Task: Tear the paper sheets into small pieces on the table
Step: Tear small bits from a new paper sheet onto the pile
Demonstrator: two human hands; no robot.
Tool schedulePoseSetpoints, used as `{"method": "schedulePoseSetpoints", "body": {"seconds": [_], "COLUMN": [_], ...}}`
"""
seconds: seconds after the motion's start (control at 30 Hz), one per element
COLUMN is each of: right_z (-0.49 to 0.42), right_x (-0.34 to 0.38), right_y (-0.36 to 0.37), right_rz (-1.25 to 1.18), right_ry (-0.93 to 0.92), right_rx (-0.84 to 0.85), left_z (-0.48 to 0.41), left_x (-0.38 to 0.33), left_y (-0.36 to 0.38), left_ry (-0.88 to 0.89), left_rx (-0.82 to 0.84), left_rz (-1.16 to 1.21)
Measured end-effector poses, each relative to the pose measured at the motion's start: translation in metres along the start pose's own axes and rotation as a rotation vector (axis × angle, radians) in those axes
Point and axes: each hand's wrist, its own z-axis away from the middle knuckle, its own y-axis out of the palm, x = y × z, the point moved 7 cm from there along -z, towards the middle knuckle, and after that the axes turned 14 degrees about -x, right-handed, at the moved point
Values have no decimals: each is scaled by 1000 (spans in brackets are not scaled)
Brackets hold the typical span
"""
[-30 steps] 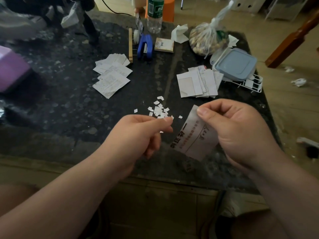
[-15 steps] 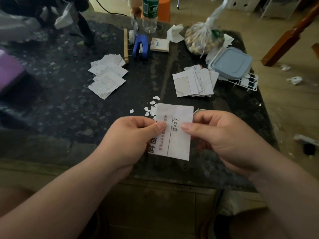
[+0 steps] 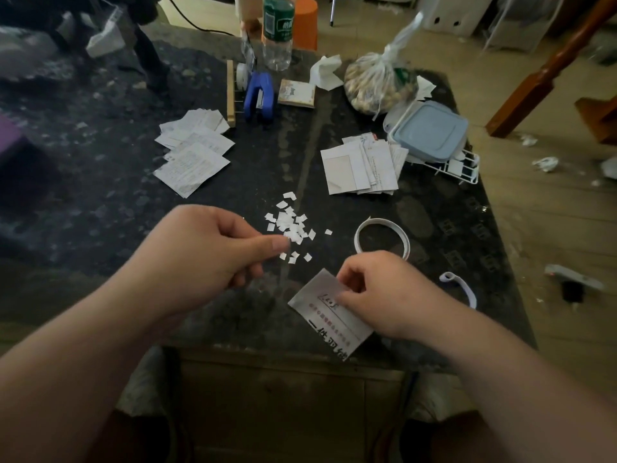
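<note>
My right hand (image 3: 377, 292) pinches a printed paper sheet (image 3: 325, 314) with red and black text, low over the front edge of the dark table (image 3: 100, 202). My left hand (image 3: 207, 252) hovers at the edge of a pile of small white scraps (image 3: 290, 225), thumb pressed to forefinger on a tiny scrap (image 3: 291, 236). Whole sheets lie in two stacks, one at the left (image 3: 193, 158) and one at the right (image 3: 360, 165).
A curled paper strip (image 3: 380, 228) lies beyond my right hand, and another strip (image 3: 462, 287) lies to its right. At the back stand a blue stapler (image 3: 258, 95), a bottle (image 3: 277, 31), a bag of nuts (image 3: 377, 85) and a blue-lidded box (image 3: 430, 132) on a wire rack (image 3: 462, 167).
Half a second ago both hands held the sheet upright. My left hand has come away to the scrap pile, and my right hand has lowered the sheet toward the table's front edge.
</note>
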Motion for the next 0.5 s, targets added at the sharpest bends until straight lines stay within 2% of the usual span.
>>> {"method": "schedulePoseSetpoints", "body": {"seconds": [0.17, 0.23, 0.37, 0.5], "right_z": [-23, -29, -38, -41], "right_x": [-14, -16, -14, -17], "right_y": [-23, -33, -23, -22], "right_rz": [-29, -17, 166, 120], "right_ry": [9, 25, 50, 75], "right_rx": [-381, -480, -438, -422], "left_z": [0, -1, 2, 0], "left_x": [2, -3, -12, -5], "left_y": [10, 14, 19, 22], "left_ry": [-32, -26, 9, -43], "left_rx": [-48, -49, -55, -61], "left_rz": [219, 304, 356, 333]}}
